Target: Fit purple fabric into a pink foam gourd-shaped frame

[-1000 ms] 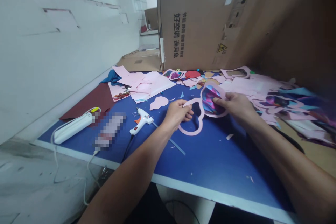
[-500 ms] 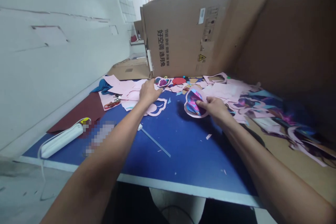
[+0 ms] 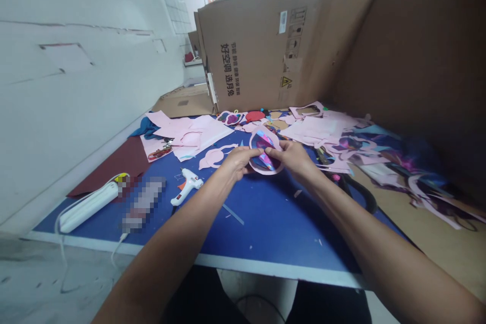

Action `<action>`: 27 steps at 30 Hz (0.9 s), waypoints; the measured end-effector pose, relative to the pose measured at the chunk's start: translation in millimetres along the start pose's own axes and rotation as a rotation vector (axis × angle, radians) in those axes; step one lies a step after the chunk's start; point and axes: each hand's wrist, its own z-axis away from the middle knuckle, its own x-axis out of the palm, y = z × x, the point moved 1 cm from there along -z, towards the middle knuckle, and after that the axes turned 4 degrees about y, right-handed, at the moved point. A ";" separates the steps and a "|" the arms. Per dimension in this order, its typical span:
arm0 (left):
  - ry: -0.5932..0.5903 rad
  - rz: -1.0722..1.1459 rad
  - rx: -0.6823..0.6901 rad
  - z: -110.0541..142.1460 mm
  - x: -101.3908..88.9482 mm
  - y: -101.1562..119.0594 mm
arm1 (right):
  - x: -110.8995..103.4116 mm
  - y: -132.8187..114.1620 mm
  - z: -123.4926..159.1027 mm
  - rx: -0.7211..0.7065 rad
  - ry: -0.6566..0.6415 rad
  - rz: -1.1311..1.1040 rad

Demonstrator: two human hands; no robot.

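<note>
Head view: left hand [image 3: 237, 163], right hand [image 3: 291, 158] both gripping pink heart-shaped frame [image 3: 265, 160] with iridescent film, over blue table [image 3: 261, 217].

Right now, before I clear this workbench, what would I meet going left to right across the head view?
White power strip, hot glue gun, left hand, pink paper frame, right hand, brown cardboard sheet.

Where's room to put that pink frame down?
The biggest bare blue patch lies in front of the left hand and right hand, between the glue gun and the black handles. Pink paper and shiny cutouts crowd the far side.
</note>
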 end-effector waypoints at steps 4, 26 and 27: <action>0.017 0.032 0.009 0.1 -2.4 -5.4 | 4.8 -0.8 2.7 0.022 -0.009 -0.023; 0.092 -0.151 0.242 0.4 -26.6 -22.9 | 8.2 9.8 3.0 0.119 -0.182 -0.074; 0.094 -0.155 0.246 1.0 -27.7 -23.4 | 8.5 10.7 2.8 0.122 -0.196 -0.074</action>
